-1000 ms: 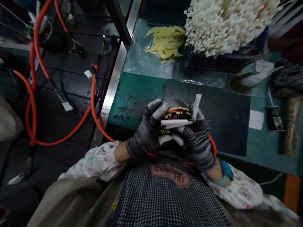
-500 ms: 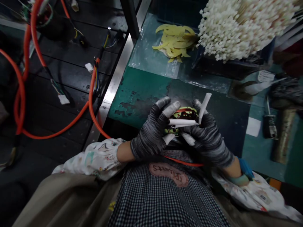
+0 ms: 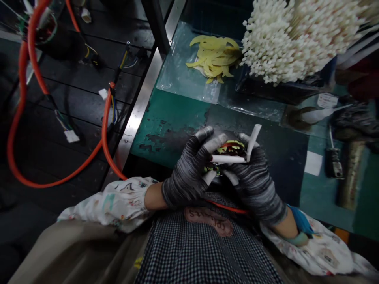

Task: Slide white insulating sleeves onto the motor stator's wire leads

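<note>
Both hands wear grey striped gloves with pale fingertips. Between them, in front of the apron, sits what looks like a motor stator (image 3: 231, 148), with yellow-green edges and dark red windings. My left hand (image 3: 188, 171) grips its left side, thumb below and fingers above. My right hand (image 3: 257, 183) closes round the right side. A white sleeve-like strip (image 3: 227, 159) lies across the front of the part, and another white length (image 3: 254, 142) sticks up by the right fingers. An orange cable (image 3: 227, 207) runs beneath the hands. Much of the part is hidden by my fingers.
Yellow curved strips (image 3: 216, 57) lie on plastic sheeting at the back. A big bundle of thin white pieces (image 3: 296, 43) fills a dark tray. A white nozzle bottle (image 3: 316, 114), a tool (image 3: 334, 161) and a worn rod (image 3: 351, 173) lie right. Orange cables (image 3: 105, 126) with connectors hang left.
The view has shifted slightly, so the bench things appear lower and further left. Both hands keep their grip on the stator. The white strip across it now looks like a single piece.
</note>
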`<act>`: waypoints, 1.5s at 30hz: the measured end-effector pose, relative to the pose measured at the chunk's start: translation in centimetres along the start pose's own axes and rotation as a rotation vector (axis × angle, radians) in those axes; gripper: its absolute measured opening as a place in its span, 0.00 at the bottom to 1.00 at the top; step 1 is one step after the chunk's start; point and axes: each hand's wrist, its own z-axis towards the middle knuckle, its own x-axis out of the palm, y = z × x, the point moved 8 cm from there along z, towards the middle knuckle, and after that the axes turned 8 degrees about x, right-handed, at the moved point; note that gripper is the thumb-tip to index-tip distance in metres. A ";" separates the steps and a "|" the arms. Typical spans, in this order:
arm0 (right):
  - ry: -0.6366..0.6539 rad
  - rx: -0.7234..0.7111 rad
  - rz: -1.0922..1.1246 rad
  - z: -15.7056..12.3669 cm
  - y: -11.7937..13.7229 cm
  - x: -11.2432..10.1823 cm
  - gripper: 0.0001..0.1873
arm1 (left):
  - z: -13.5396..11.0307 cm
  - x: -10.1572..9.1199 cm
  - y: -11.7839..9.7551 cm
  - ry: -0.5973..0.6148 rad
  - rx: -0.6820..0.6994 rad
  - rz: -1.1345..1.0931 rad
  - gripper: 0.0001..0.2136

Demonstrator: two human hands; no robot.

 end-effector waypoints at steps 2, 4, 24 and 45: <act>0.026 -0.022 0.023 1.0 0.2 0.1 0.34 | 0.3 -0.5 1.0 -0.001 0.007 -0.034 0.40; 0.076 -0.133 0.063 2.6 0.6 0.4 0.23 | 0.7 -1.0 3.0 0.013 -0.003 -0.084 0.43; -0.538 -0.057 -0.304 11.4 -5.6 -10.6 0.12 | 0.6 -0.8 -2.8 0.159 0.405 0.848 0.15; -0.407 0.132 -0.408 15.2 -6.6 -9.4 0.16 | -1.2 0.8 0.9 -0.089 0.261 0.634 0.12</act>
